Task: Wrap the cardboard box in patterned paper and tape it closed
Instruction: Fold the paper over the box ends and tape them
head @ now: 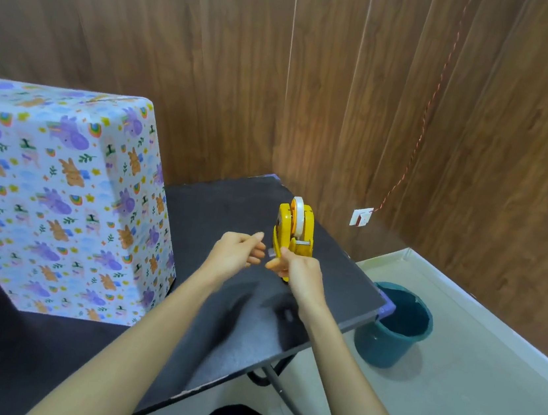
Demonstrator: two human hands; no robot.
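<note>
- Dispenser [294, 230] upright: why?
- Right hand [302, 273] grips its handle, aiming the cutter at the left hand [234, 254]. Its curled fingers wait just beside it. Whether they pinch tape, I cannot tell.
- And the box [61, 181]?
- Papered already, standing beyond the left hand's outer side.

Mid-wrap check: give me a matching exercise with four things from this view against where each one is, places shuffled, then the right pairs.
Things
1. patterned box
2. yellow tape dispenser
3. teal bucket
4. wall socket

Places
A. on the floor, beside the right corner of the table
B. on the wooden wall, with a red cord running up from it
C. held by the right hand
D. standing on the left side of the table

Pairs: 1-D, 2-C, 3-A, 4-B
</note>
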